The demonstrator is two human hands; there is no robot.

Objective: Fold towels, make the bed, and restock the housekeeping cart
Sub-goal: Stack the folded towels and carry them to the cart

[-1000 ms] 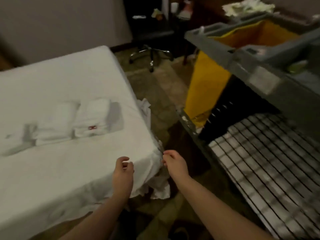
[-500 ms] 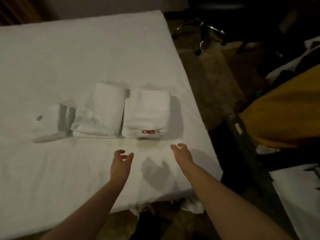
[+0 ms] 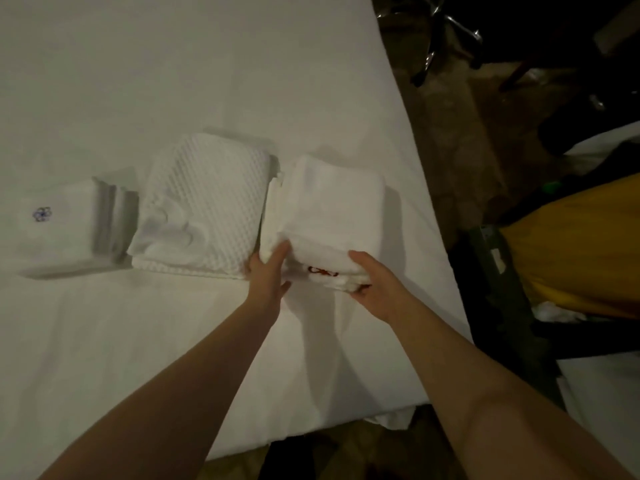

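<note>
There was one bed (image 3: 173, 64) under a plain white sheet. On it lay three folded white towels: one smooth white folded towel with a red emblem (image 3: 332, 206), one white waffle-weave folded towel (image 3: 204, 202) and one white folded towel with a blue emblem (image 3: 65, 230). Two bare hands were in view, one left hand (image 3: 268, 278) and one right hand (image 3: 375, 282). Beside the bed were one yellow fabric bag (image 3: 581, 237) and one chrome-legged chair base (image 3: 450, 22).
</note>
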